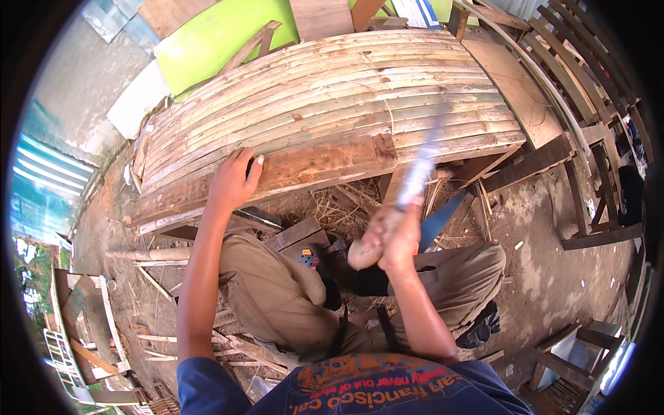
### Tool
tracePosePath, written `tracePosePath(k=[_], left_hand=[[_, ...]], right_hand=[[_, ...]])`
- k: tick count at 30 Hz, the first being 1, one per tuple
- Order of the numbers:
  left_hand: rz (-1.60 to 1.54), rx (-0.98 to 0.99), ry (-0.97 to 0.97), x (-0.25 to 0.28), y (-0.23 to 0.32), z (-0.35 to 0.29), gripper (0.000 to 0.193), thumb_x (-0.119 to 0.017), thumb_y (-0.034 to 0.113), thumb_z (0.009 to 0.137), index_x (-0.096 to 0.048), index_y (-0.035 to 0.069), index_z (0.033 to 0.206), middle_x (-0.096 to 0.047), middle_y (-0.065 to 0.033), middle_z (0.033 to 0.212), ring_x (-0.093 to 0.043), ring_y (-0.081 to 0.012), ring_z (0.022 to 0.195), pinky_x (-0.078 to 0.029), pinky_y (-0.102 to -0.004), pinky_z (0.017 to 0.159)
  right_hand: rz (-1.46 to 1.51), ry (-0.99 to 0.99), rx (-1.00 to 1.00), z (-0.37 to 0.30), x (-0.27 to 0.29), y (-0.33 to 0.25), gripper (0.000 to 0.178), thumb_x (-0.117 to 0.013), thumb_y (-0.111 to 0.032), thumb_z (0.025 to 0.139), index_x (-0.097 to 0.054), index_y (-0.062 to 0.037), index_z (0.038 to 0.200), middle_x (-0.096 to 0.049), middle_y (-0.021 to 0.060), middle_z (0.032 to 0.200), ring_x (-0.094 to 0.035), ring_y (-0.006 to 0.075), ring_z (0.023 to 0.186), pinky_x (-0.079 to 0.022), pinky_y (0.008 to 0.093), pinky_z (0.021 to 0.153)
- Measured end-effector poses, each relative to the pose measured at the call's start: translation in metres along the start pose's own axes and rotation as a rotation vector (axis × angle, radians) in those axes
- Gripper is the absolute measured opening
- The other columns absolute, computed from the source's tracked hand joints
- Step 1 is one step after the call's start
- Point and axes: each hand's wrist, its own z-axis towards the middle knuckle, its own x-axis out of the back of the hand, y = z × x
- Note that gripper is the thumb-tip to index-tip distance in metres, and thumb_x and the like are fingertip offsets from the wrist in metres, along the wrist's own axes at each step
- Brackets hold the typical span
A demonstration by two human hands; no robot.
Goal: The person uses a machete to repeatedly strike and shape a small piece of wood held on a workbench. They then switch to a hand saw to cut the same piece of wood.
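A brown wooden plank (318, 164) lies along the near edge of a slatted wooden bench (332, 90). My left hand (235, 181) grips the plank near its middle, with the fingers curled over its far side and the thumb on top. To the right, beyond the plank's end, my right hand (395, 234) is closed round the wooden handle of a machete. The machete's blade (419, 169) points up and away over the bench's near right part, smeared by motion. Its tip is too blurred to make out.
Under the bench lie straw-like shavings (339, 204) and wood scraps. A flat blue piece (441, 220) leans right of my right hand. My bent legs (277, 277) are close to the bench. Wooden slatted furniture (588, 83) stands at the right, a bright green panel (221, 41) behind.
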Motion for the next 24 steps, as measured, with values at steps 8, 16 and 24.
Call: tracePosePath(k=[8,16,24], left_hand=[[-0.019,0.018,-0.013,0.002,-0.005,-0.001,0.031,-0.053,0.031,0.102,-0.059,0.001,0.101,-0.063,-0.0225,0.095,-0.060,-0.0453,0.087,-0.047,-0.0517,0.074],[-0.033,0.048,-0.029,0.007,0.004,0.000,0.028,-0.053,0.029,0.102,-0.058,0.003,0.099,-0.061,-0.0226,0.095,-0.058,-0.0458,0.091,-0.045,-0.0499,0.076],[-0.018,0.009,0.011,0.002,0.002,0.002,0.027,-0.054,0.027,0.101,-0.057,0.000,0.094,-0.063,-0.0223,0.093,-0.060,-0.0450,0.086,-0.046,-0.0520,0.074]], right_hand=[[0.112,-0.272,-0.455,-0.001,0.019,-0.049,0.065,-0.032,-0.070,0.100,-0.048,-0.0107,0.078,-0.034,-0.0050,0.052,-0.030,0.0094,0.034,-0.029,0.0281,0.035],[0.148,-0.067,0.396,-0.008,0.013,-0.043,0.073,-0.023,-0.078,0.098,-0.046,-0.0088,0.089,-0.037,0.0018,0.060,-0.037,0.0159,0.043,-0.033,0.0327,0.039],[0.036,-0.167,-0.209,0.007,0.010,-0.001,0.070,-0.031,-0.074,0.099,-0.049,-0.0087,0.082,-0.040,-0.0001,0.057,-0.036,0.0123,0.040,-0.032,0.0305,0.039]])
